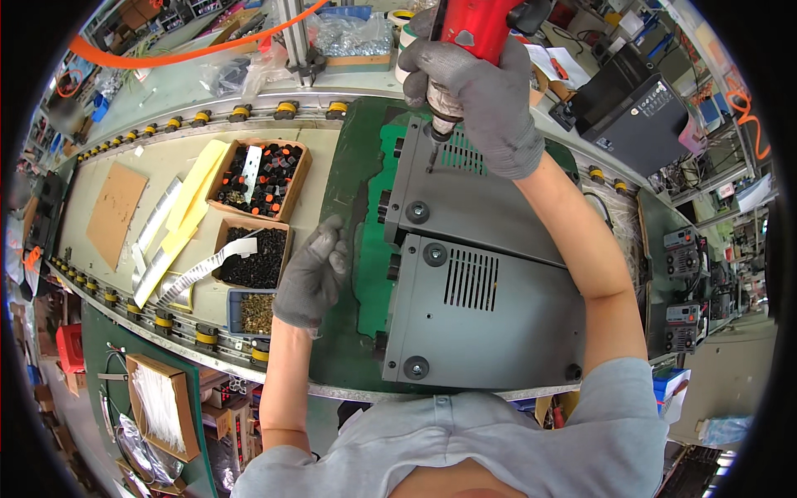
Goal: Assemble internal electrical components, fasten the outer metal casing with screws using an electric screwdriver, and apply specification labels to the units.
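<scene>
My right hand (pixel 494 104), in a grey glove, grips a red power screwdriver (pixel 470 31) by its lower body. The tool points down, and its bit ends at the top surface of the far grey metal case (pixel 490 203), near its vent slots. A second grey metal case (pixel 498 332) lies closer to me, with round black feet and a slotted vent. Left of the cases, my gloved left hand (pixel 311 278) hovers with curled fingers; whatever they pinch is too small or hidden to tell. Beside that hand sits a carton of small black screws (pixel 253 257).
A carton of black and orange parts (pixel 274 201) and a blue-grey bin of brass-coloured pieces (pixel 249 314) stand at the left. Yellow strips (pixel 195 195) and a cardboard sheet (pixel 114 214) lie farther left. A roller rail (pixel 207 334) edges the bench. An orange hose (pixel 191 58) arcs overhead.
</scene>
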`<state>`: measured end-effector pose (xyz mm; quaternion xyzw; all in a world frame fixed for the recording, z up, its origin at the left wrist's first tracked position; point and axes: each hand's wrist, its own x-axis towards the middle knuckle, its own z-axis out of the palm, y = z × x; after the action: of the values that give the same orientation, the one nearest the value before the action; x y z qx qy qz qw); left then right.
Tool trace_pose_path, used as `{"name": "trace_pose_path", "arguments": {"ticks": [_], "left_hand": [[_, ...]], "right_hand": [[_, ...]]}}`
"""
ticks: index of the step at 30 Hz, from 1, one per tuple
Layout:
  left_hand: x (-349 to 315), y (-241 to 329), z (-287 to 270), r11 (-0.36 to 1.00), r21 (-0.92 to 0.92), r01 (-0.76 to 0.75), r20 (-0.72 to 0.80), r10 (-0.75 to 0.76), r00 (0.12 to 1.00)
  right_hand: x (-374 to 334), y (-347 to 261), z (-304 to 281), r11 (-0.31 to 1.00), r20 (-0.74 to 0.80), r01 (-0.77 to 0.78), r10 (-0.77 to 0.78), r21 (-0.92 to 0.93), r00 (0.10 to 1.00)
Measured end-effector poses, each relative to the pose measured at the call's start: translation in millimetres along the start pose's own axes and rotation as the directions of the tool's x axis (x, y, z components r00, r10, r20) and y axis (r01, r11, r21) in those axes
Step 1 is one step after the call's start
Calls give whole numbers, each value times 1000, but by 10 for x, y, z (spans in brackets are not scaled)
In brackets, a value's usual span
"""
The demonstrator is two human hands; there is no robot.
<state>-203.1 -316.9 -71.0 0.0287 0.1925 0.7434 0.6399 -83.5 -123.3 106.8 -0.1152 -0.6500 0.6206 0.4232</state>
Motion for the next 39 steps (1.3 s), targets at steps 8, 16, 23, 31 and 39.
{"name": "trace_pose_path", "arguments": {"ticks": [8,16,23,31,39], "left_hand": [[14,-21,73,999,-40,21,38,-20,999],[-107,-5,427,1000,-12,16,138,-14,990],[-132,-168,1011,974,215,67,323,-136,937],[-323,-554,1538,937,304,170,342,-274,899],[-338,-814,1699,915,362,176,297,-293,909]], "right_hand": [[19,-45,-13,989,-40,40,-46,-143,998],[36,39,68,981,-38,129,-136,-144,990],[-374,-633,-1,912,-66,396,-390,110,918],[-953,-1326,-329,782,168,428,-546,453,820],[-1254,-1480,-585,752,107,519,-603,406,791]]}}
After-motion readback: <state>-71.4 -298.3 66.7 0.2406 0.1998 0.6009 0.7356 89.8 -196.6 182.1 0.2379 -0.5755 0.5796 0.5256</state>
